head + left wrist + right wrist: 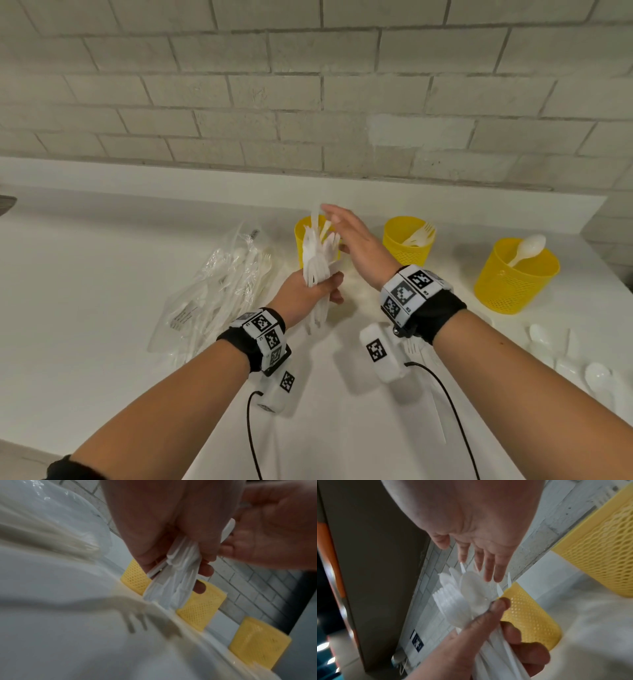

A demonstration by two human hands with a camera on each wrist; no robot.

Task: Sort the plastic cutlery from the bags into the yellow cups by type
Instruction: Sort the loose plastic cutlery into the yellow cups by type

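My left hand grips an upright bundle of white plastic cutlery by the handles, just in front of the left yellow cup. In the right wrist view the bundle shows forks, spoons and knife tips, with my left thumb across it. My right hand hovers over the bundle's tops, fingers straight and holding nothing. The middle yellow cup holds forks. The right yellow cup holds a spoon. In the left wrist view the handles stick out below my fist.
A clear bag of cutlery lies on the white counter to the left. Loose spoons lie at the right edge, a fork under my right wrist. A brick wall rises behind the cups.
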